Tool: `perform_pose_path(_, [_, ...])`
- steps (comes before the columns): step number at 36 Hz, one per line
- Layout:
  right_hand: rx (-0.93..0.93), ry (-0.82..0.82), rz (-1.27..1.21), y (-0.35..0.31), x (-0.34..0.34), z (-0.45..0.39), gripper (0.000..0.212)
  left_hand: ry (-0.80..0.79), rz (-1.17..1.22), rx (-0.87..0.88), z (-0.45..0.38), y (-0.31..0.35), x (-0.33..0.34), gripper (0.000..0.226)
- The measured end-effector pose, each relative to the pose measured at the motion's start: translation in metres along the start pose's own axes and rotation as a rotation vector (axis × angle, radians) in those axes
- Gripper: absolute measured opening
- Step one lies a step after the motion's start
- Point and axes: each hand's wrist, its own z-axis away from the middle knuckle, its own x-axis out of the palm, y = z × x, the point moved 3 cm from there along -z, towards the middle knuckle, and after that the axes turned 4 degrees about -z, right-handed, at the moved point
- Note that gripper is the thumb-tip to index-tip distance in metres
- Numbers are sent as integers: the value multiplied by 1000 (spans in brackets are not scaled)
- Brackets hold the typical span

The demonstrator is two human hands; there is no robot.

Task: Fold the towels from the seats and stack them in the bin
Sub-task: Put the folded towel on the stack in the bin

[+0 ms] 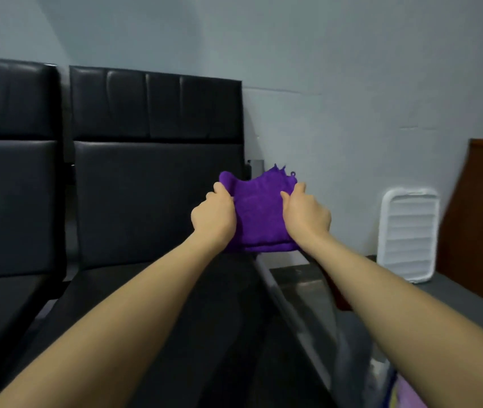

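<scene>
Head view. Both arms reach forward at mid-frame. The left hand [215, 214] grips the left edge of a purple towel [259, 214], fingers curled round the cloth with the thumb on the near face. The right hand [306, 213] grips the right edge in the same manner. The towel is held in the air between the two hands, clear of any surface, above the right edge of the nearer black seat [157, 201]. It appears folded: layered edges show along its lower border, and its top edge is uneven with a small loop at the upper right corner.

A second black seat [10, 187] stands to the left, adjoining the first. A metal rail [281, 295] runs along the right side of the nearer seat. Beyond it lies a dark table [455, 301], partly hidden by the right forearm. A white ribbed tray [408, 234] leans upright against the wall [352, 83] at the table's far end, beside a brown wooden panel [481, 219]. Blurred pale and lilac material shows at the lower right corner; what it is cannot be told.
</scene>
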Motion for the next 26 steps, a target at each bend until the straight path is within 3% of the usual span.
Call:
perform_pose_path(6, [121, 149, 80, 106, -53, -4, 40, 2, 71, 187, 3, 115, 13, 31])
perform_pose_path(16, [485, 266, 268, 327, -113, 59, 38, -216, 209, 495, 88, 339, 87, 22])
perform_pose_path(21, [674, 178, 343, 423, -105, 122, 36, -395, 238, 590, 164, 404, 161, 23])
perform_pose_path(26, [753, 66, 437, 485, -73, 180, 38, -546, 239, 613, 224, 425, 230, 26])
